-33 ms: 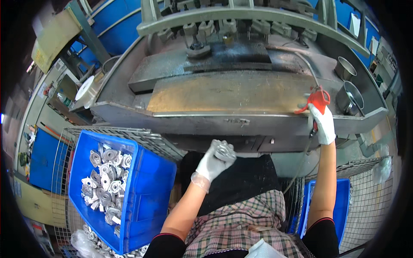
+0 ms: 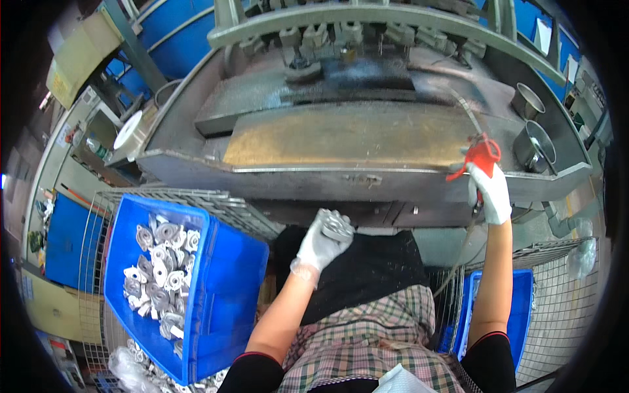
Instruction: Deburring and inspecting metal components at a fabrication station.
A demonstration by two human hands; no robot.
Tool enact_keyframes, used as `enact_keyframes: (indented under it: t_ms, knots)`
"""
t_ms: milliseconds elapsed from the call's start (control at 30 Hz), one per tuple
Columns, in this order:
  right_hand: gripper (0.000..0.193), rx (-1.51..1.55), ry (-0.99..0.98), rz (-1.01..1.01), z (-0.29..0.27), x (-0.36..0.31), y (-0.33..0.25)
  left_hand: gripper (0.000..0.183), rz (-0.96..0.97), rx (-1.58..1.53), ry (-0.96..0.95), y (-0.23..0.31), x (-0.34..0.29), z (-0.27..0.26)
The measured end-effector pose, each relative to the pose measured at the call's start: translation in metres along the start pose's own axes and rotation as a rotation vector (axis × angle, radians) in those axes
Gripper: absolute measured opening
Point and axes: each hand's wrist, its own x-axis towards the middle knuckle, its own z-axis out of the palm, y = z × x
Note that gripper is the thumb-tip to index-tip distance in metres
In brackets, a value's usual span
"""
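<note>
My left hand (image 2: 325,237), in a white glove, is closed round a small grey metal casting (image 2: 337,224) above my black apron. My right hand (image 2: 490,191), gloved too, grips a red spray gun (image 2: 483,156) at the right end of the bench's front edge. From the gun a thin metal nozzle tube (image 2: 468,111) reaches up and away over the bench, and a hose hangs below the hand. Fine pale specks show over the bench and the apron. To the left of my left hand stands a blue bin (image 2: 226,295) holding several similar grey castings (image 2: 160,268).
A metal bench with a tan plate (image 2: 341,141) lies ahead, under a machine frame (image 2: 393,16) with clamps. Two metal pots (image 2: 534,147) stand at its right. Wire cages flank me; the right one holds another blue bin (image 2: 524,288). A white reel (image 2: 128,131) is at far left.
My left hand has shifted slightly left and up with the casting. The nozzle tube looks more blurred, and more pale specks and mist show over the bench.
</note>
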Motion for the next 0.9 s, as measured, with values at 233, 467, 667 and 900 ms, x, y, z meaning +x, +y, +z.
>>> enact_keyframes:
  t_ms: [233, 467, 667, 900]
  knots:
    - [0.04, -0.647, -0.753, 0.233, 0.064, -0.088, 0.051, 0.029, 0.101, 0.184, 0.205, 0.025, 0.042, -0.054]
    - [0.037, -0.739, -0.807, 0.436, 0.1, -0.089, 0.127, 0.028, 0.115, 0.104, 0.164, 0.031, 0.067, -0.099]
    - [0.03, -0.621, -0.854, 0.571, 0.127, -0.08, 0.115, 0.029, 0.194, 0.21, 0.38, 0.025, 0.062, -0.081]
    - [0.03, -0.656, -0.938, 0.559, 0.138, -0.074, 0.139, 0.028, 0.166, 0.2, 0.296, 0.031, 0.063, -0.093]
